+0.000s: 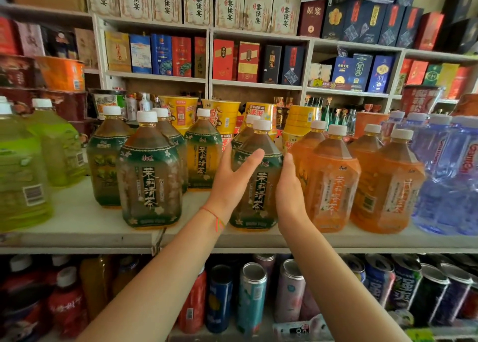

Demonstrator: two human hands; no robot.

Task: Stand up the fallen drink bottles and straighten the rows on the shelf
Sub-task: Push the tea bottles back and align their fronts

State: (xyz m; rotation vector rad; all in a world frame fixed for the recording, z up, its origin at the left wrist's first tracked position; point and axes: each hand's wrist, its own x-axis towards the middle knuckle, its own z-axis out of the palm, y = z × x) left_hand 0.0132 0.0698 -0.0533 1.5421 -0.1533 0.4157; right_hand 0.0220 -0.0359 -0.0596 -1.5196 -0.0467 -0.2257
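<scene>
A large green-label tea bottle (pixel 260 183) stands upright at the front of the white shelf (pixel 77 227), with both my hands around it. My left hand (pixel 232 176) lies on its left side, thumb stretched across the front, fingers behind. On the bottle's right side rests my right hand (pixel 291 186), fingers hidden behind it. Left of it stands another upright green-label tea bottle (pixel 150 176), with more behind. Orange-label tea bottles (pixel 333 181) stand upright to the right. None in view lies fallen.
Light-green drink bottles (pixel 23 165) stand at the far left, blue water bottles (pixel 450 176) at the far right. Yellow noodle cups (pixel 222 114) sit behind the tea rows. The lower shelf holds cans (pixel 252 297) and red bottles (pixel 67 303). Boxed goods fill the upper shelves.
</scene>
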